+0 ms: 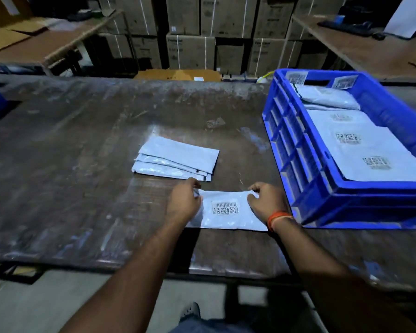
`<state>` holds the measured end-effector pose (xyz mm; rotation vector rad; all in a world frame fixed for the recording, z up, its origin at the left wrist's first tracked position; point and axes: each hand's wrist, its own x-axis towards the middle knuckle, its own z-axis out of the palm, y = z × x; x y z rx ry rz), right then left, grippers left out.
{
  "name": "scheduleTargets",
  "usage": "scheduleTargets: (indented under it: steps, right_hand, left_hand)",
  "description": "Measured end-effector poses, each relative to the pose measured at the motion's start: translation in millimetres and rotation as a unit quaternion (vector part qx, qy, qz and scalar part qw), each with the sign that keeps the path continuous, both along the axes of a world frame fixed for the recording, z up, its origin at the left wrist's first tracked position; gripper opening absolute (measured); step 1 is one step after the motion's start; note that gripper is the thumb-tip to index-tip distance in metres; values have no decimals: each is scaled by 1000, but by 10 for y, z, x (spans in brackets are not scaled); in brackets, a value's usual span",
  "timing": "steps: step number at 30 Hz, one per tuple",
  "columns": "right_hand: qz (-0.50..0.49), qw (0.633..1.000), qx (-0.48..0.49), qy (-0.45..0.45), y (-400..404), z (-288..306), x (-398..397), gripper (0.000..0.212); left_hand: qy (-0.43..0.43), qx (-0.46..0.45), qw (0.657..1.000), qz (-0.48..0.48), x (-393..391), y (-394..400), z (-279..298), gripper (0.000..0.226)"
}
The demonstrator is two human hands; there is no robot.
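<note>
A person's two hands work at a dark, scuffed surface point(82, 164). The left hand point(185, 200) has its grip closed on the far left corner of a white mailer bag point(226, 219), fingers curled and pinching the plastic. The right hand point(267, 203), with an orange band point(279, 218) at the wrist, grips the far right corner in the same way. The bag lies flat near the front edge of the surface, between the hands, with one barcode label point(225, 208) facing up.

Just beyond the hands lies a fanned stack of flat mailers point(175, 159), apparently four, though the blur makes the count unsure. Just right of the right hand stands one blue crate point(293, 145) holding filled white parcels point(360, 150). Three labels show on them. Stacked cardboard boxes point(190, 51) line the back.
</note>
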<state>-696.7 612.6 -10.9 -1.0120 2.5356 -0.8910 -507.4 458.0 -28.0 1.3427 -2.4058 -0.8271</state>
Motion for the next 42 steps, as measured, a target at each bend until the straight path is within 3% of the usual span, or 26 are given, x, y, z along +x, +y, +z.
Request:
scheduleTargets:
  steps: [6, 10, 13, 17, 21, 25, 28, 31, 33, 38, 42]
  right_hand:
    - [-105, 994, -5, -35, 230, -32, 48, 8]
    - [-192, 978, -61, -62, 472, -33, 120, 4]
    - [-204, 974, -72, -70, 561, 12, 330, 13]
    - [-136, 987, 0, -89, 635, 91, 618, 18]
    - [-27, 983, 0, -181, 656, 132, 884, 10]
    - [81, 927, -32, -365, 644, 100, 1008, 18]
    - [123, 902, -11, -415, 647, 149, 1025, 27]
    - [24, 911, -83, -404, 661, 74, 899, 27]
    - [-19, 922, -103, -373, 655, 60, 794, 20]
    - [-56, 935, -150, -317, 538, 10, 631, 14]
    - [-20, 984, -148, -98, 463, -127, 597, 25]
  left_hand:
    - [23, -36, 999, -21, -218, 116, 157, 52]
    - [25, -65, 993, 91, -379, 214, 374, 45]
    - [-59, 11, 985, 163, -392, 382, 417, 49]
    - [-118, 99, 975, 161, -372, 617, 357, 66]
    - [-88, 48, 995, 28, -470, 558, 440, 51]
    - [9, 122, 983, -135, -502, 510, 550, 55]
    - [-3, 38, 991, -132, -432, 437, 452, 55]
    - [-149, -29, 975, -163, -239, 477, 280, 100]
    - [-189, -52, 959, -205, -102, 566, 210, 120]
    - [-199, -101, 928, -297, 16, 345, 131, 111]
    - [-165, -105, 930, -311, 125, 265, 156, 91]
